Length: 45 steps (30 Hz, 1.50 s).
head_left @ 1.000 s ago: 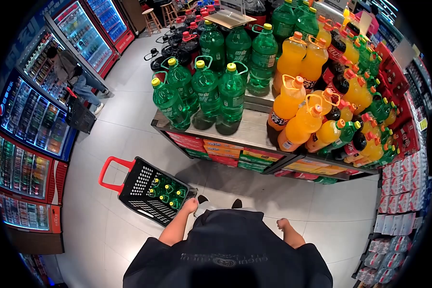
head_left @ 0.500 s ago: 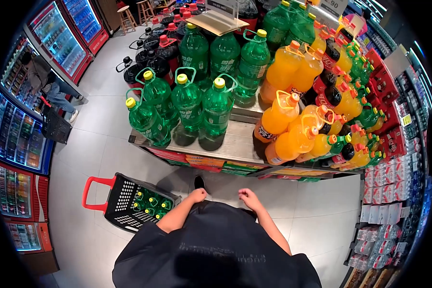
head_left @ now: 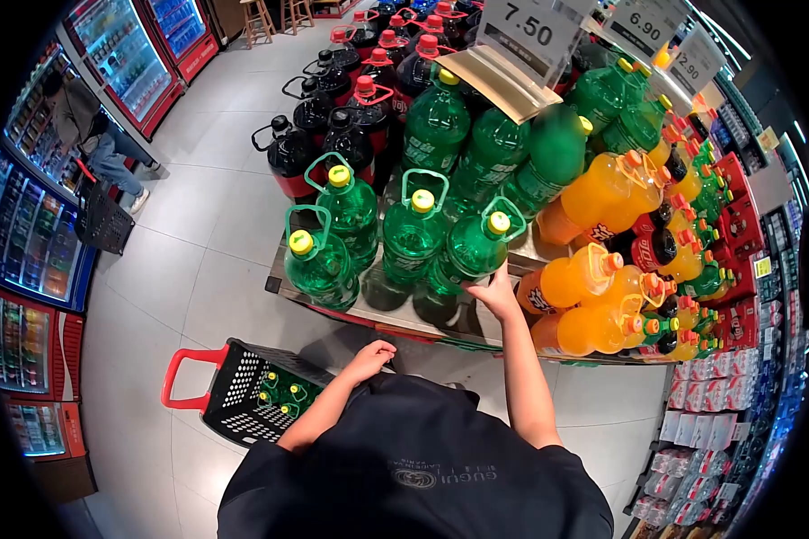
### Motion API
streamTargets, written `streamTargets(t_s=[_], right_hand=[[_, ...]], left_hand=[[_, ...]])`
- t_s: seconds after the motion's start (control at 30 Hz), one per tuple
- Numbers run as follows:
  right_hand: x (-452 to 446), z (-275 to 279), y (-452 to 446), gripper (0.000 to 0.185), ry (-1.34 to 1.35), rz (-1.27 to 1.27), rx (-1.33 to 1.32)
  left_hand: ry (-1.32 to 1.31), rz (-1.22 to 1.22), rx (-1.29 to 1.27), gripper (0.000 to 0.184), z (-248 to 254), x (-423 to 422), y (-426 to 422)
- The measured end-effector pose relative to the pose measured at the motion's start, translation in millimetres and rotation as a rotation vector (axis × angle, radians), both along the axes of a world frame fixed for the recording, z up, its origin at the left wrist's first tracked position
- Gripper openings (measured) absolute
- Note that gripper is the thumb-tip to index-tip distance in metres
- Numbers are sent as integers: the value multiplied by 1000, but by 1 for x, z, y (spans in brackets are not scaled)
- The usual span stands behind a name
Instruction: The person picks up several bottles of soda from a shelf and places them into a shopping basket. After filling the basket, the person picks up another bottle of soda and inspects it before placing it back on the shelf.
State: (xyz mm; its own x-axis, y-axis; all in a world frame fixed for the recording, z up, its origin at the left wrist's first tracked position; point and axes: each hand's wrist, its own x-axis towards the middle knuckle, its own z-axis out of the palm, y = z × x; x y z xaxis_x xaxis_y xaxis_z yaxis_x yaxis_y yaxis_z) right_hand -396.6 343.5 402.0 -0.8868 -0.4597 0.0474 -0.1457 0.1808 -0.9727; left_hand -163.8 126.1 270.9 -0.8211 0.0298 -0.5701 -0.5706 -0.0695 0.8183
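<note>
Large green soda bottles with yellow caps and looped handles stand along the shelf's front left. At the lower right side of the nearest green soda bottle (head_left: 470, 253), my right hand (head_left: 494, 293) presses its thumb across the front, the other fingers partly hidden round the side. The bottle leans slightly to the right in this view. My left hand (head_left: 371, 361) hangs in front of my body, fingers curled in, with nothing visible in it. Beside my left arm stands a black shopping basket (head_left: 229, 418) with a red handle, holding several green bottles with yellow caps.
The display shelf (head_left: 382, 316) spans the front. Orange soda bottles (head_left: 571, 277) stand to the right, dark cola bottles (head_left: 289, 157) behind on the left. Price signs (head_left: 526, 31) rise above. A person (head_left: 90, 135) with a dark basket (head_left: 105, 216) is by the fridges at left.
My right hand has reached forward from in front of my body to the nearest green bottle. The view has shifted closer to the shelf; my left hand stays low, curled.
</note>
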Motion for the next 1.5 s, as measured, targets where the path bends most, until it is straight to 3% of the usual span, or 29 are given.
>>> streamTargets(t_s=[0.13,0.23,0.27,0.37,0.4,0.53,0.63,0.7,0.77,0.8,0.9,0.97,1.03,1.1,1.23,1.43,1.5], right_hand=[[14,11,-10,107,-3,-135,54],[35,-5,-25,107,154,-318,2],[44,-2,-32,106,159,-353,-16],[78,-1,-37,98,68,-450,-51],[87,-8,-29,95,101,-454,108],[108,21,2,86,-153,-275,88],[104,42,18,78,67,-437,33],[91,69,20,77,243,-536,68],[76,102,23,66,636,-475,467],[71,111,22,52,586,-440,420],[57,125,25,46,716,-292,477],[51,120,29,40,826,-201,426],[45,131,25,28,852,-63,460],[45,130,24,25,641,-36,394],[31,135,32,22,804,24,435],[25,146,35,23,923,362,228],[25,147,46,21,857,513,324]], left_hand=[[167,-14,62,22,32,-30,0],[339,-32,0,26,72,-56,4],[330,-76,96,38,79,-65,4],[564,-1,-157,51,120,-80,19],[604,-56,-185,64,129,-85,20],[704,-87,-231,78,147,-97,33],[757,-139,-267,79,147,-105,40],[732,-120,-245,78,149,-104,42],[721,-88,-235,77,151,-103,42],[722,-67,-237,76,152,-102,41],[780,16,-255,59,190,-100,39],[966,-38,-316,53,220,-100,39],[1150,-102,-457,49,248,-108,45],[1088,-139,-589,49,267,-113,60],[1073,-36,-960,51,261,-121,94],[851,-1,-1267,25,265,-105,120],[822,8,-1268,17,267,-94,125]])
